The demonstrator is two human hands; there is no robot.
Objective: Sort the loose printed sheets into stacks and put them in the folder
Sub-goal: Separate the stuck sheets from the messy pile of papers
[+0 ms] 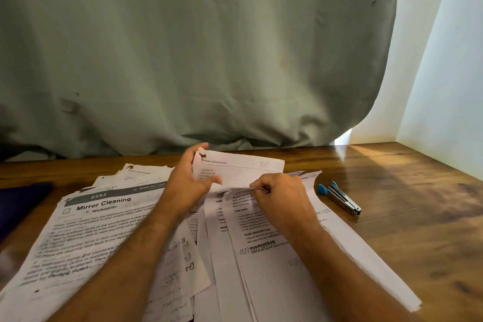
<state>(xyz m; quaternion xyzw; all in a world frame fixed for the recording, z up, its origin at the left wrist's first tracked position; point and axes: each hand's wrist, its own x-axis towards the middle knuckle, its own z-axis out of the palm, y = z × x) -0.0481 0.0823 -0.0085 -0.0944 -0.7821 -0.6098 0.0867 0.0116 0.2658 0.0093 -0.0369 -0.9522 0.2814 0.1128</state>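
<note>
Sheets [236,172] held folded: left hand [187,183] grips the far edge, right hand [281,197] pinches the crease.

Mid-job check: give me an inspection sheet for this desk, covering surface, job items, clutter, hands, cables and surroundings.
Surface: wooden table, sunlit patch at right.
Job's things: loose printed sheets spread in overlapping piles; Mirror Cleaning sheet tops the left pile; Scene Information sheet lifted at the far end. Dark blue item at left edge, possibly the folder; cannot tell.
Clutter: blue-handled staple remover, right of the papers.
Hands: left hand holds the lifted sheet; right hand pinches sheet edges.
Cables: nothing seen.
Surroundings: grey-green curtain, white wall.
</note>
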